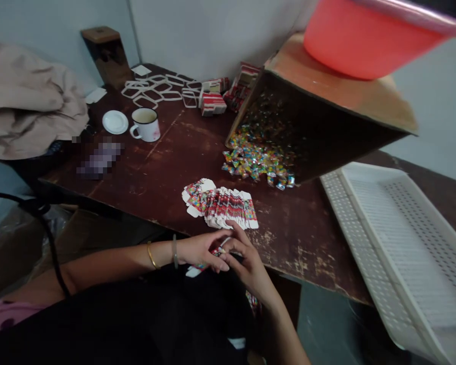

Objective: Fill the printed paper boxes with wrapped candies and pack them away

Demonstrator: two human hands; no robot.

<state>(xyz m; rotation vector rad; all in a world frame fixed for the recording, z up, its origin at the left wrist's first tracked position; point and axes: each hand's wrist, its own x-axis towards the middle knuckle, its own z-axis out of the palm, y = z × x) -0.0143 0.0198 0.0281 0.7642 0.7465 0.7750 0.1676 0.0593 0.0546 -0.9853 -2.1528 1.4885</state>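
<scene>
Both hands meet at the near edge of a dark brown table. My left hand, with bangles at the wrist, and my right hand together pinch a small flat printed carton, folded between the fingers. Just beyond them lies a fanned stack of flat printed cartons. Farther back, a heap of colourful wrapped candies spills from a tipped cardboard box.
A white perforated plastic tray lies at the right. A red basin sits on the box. At the back stand a white mug, a white lid, assembled small boxes and white frames. Beige cloth lies left.
</scene>
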